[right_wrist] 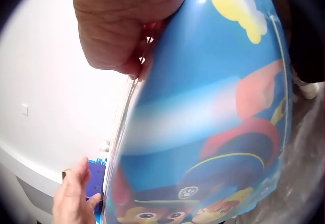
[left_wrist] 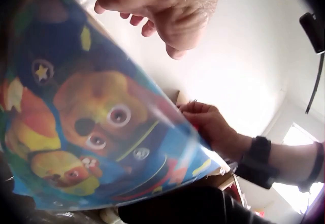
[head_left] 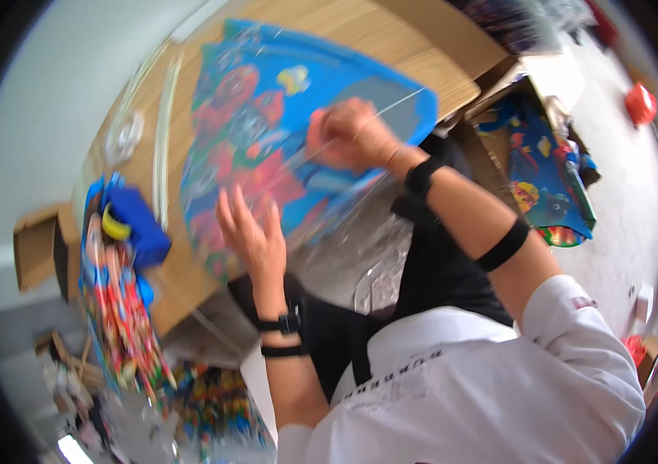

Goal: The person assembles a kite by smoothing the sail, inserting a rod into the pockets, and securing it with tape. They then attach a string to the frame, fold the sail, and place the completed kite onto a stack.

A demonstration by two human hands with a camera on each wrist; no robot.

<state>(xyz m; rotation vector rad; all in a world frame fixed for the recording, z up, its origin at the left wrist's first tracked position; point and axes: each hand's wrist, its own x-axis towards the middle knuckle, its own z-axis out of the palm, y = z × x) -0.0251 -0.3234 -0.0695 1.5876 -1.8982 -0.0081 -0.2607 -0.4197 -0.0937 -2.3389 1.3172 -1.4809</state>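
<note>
A large blue plastic sheet (head_left: 317, 66), tapered like a kite and printed with cartoon dogs, spreads over the table's near side. My right hand (head_left: 356, 135) grips it near its narrow end, fingers curled. In the right wrist view, thumb and fingers of that hand (right_wrist: 119, 26) pinch a fold, with a small red piece (right_wrist: 151, 30) partly hidden between them. A thin pale line runs along the sheet through this grip. Over the wide, dog-printed part, my left hand (head_left: 251, 236) is raised with fingers spread and holds nothing; the left wrist view shows its palm (left_wrist: 172, 8) above the sheet's edge.
Long pale rods (head_left: 165, 143) lie on the wooden table (head_left: 398, 39). At its left end are a blue box (head_left: 139, 224) and a bundle of colourful printed packs (head_left: 120, 286). An open carton (head_left: 487, 151) with similar printed sheets stands to the right.
</note>
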